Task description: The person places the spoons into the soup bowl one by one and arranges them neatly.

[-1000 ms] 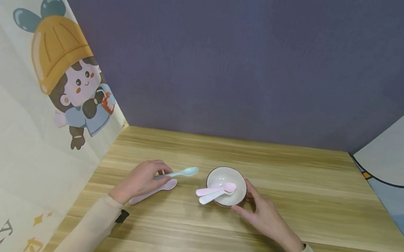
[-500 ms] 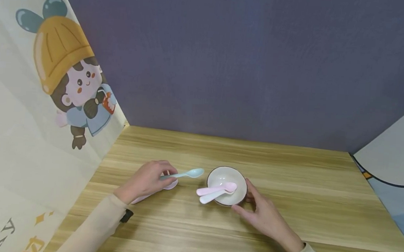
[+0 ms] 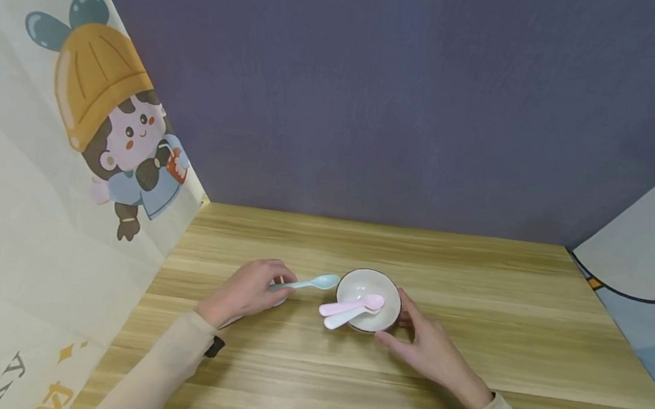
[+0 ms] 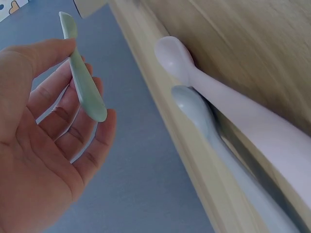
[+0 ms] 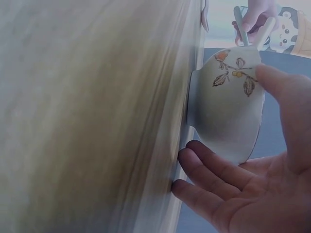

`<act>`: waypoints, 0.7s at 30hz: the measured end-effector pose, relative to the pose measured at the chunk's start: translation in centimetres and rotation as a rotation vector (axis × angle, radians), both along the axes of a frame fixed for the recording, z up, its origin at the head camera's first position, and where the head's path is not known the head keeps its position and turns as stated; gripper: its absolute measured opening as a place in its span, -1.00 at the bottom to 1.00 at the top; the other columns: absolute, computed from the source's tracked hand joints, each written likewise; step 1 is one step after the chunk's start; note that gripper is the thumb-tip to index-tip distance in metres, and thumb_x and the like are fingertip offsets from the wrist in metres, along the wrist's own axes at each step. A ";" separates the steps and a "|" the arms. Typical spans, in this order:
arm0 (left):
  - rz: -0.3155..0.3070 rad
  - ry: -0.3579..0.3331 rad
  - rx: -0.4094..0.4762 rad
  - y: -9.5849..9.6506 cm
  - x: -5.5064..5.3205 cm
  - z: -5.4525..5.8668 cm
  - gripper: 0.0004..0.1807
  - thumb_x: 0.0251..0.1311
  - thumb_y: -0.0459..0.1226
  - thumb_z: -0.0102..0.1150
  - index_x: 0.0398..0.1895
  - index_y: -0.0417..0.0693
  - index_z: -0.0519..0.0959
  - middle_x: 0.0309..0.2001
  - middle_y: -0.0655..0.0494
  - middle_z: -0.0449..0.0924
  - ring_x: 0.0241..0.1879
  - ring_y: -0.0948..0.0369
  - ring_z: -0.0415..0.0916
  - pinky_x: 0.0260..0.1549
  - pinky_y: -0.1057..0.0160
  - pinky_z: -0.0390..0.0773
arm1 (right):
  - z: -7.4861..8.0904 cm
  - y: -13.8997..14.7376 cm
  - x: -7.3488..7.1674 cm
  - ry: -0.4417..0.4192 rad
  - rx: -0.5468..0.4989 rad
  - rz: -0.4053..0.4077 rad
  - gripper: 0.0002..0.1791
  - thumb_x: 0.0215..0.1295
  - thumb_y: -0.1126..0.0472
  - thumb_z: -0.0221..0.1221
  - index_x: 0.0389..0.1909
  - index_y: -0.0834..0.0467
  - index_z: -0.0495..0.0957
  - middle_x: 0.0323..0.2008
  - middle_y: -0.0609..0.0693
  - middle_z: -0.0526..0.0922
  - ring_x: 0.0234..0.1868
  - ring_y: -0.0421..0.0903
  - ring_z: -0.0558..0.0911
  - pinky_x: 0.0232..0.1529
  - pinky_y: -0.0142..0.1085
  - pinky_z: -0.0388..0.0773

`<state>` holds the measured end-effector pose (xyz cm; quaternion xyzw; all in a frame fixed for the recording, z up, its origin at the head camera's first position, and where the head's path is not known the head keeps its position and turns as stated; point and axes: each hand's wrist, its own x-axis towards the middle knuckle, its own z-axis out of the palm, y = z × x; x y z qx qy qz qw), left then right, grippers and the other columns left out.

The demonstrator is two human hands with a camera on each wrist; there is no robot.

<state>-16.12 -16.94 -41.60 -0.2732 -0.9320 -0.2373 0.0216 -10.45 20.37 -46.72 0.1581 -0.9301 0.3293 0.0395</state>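
Observation:
My left hand [image 3: 251,290] pinches a mint-green spoon [image 3: 323,282] between thumb and fingers, its scoop pointing right, close to the bowl's left rim. The left wrist view shows the same mint spoon [image 4: 86,87] held clear of the table. A small white bowl [image 3: 350,287] with a dark rim holds a pink spoon [image 3: 349,308] and a white spoon [image 3: 340,319], handles jutting over its left side. My right hand [image 3: 428,351] holds the bowl from the right; in the right wrist view its thumb lies at the rim of the leaf-patterned bowl [image 5: 226,107], fingers around the side.
On the wooden table [image 3: 469,282], a pale pink spoon [image 4: 243,107] and a greyish spoon [image 4: 218,141] lie side by side in the left wrist view. In the head view the left hand mostly hides what lies beneath it. A dark blue panel [image 3: 395,108] stands behind.
My left hand has moved right with the mint spoon, bringing its scoop up to the bowl and covering more of the lilac spoon below. The right hand and bowl stay almost still.

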 end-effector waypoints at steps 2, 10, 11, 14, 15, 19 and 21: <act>-0.007 0.004 -0.001 0.2 -0.1 -0.1 -0.89 0.32 -0.18 0.43 -0.14 0.12 0.82 -0.27 0.36 0.72 -0.29 0.39 0.59 -0.22 0.31 0.58 | 0.0 0.0 0.0 -0.004 -0.002 -0.001 0.14 0.24 -0.24 0.48 0.64 0.26 0.20 0.00 -0.08 0.83 0.01 -0.11 0.81 0.08 0.01 0.69; -0.036 -0.011 0.011 1.2 -0.5 0.0 -0.87 0.34 -0.19 0.43 -0.10 0.10 0.82 -0.23 0.32 0.74 -0.27 0.39 0.59 -0.22 0.32 0.59 | 0.2 0.0 0.1 -0.031 -0.010 -0.006 0.15 0.24 -0.24 0.48 0.65 0.25 0.19 0.00 -0.07 0.83 0.04 -0.09 0.81 0.10 0.03 0.67; -0.039 -0.016 0.015 1.4 -0.5 0.0 -0.87 0.34 -0.20 0.43 -0.10 0.10 0.82 -0.23 0.31 0.74 -0.27 0.39 0.59 -0.22 0.33 0.58 | 0.2 0.0 0.1 -0.033 -0.012 -0.006 0.15 0.24 -0.25 0.48 0.65 0.25 0.18 0.01 -0.07 0.83 0.04 -0.09 0.81 0.11 0.04 0.67; -0.059 -0.031 0.023 1.7 -0.7 -0.2 -0.87 0.35 -0.21 0.42 -0.09 0.08 0.82 -0.24 0.30 0.74 -0.28 0.40 0.58 -0.24 0.35 0.58 | 0.3 0.1 0.1 -0.036 -0.013 -0.003 0.15 0.25 -0.26 0.47 0.65 0.25 0.18 0.03 -0.09 0.82 0.05 -0.10 0.80 0.13 0.05 0.67; -0.064 -0.036 0.025 1.8 -0.7 -0.2 -0.87 0.35 -0.21 0.42 -0.09 0.08 0.82 -0.24 0.30 0.74 -0.29 0.40 0.58 -0.25 0.36 0.58 | 0.4 0.1 0.1 -0.037 -0.015 -0.002 0.15 0.25 -0.26 0.47 0.65 0.26 0.17 0.04 -0.09 0.82 0.05 -0.10 0.80 0.13 0.05 0.67; -0.083 -0.052 0.028 2.3 -0.8 -0.4 -0.86 0.36 -0.21 0.41 -0.07 0.07 0.82 -0.24 0.29 0.73 -0.29 0.40 0.58 -0.26 0.37 0.58 | 0.5 0.1 0.1 -0.040 -0.015 -0.001 0.15 0.26 -0.27 0.46 0.65 0.26 0.17 0.03 -0.08 0.83 0.05 -0.10 0.80 0.12 0.04 0.67; -0.086 -0.062 0.030 2.5 -0.8 -0.5 -0.85 0.37 -0.21 0.41 -0.06 0.06 0.82 -0.23 0.28 0.73 -0.28 0.39 0.59 -0.25 0.36 0.58 | 0.4 0.1 0.1 -0.039 -0.015 -0.001 0.15 0.25 -0.26 0.46 0.65 0.25 0.18 0.02 -0.07 0.83 0.05 -0.09 0.80 0.11 0.04 0.67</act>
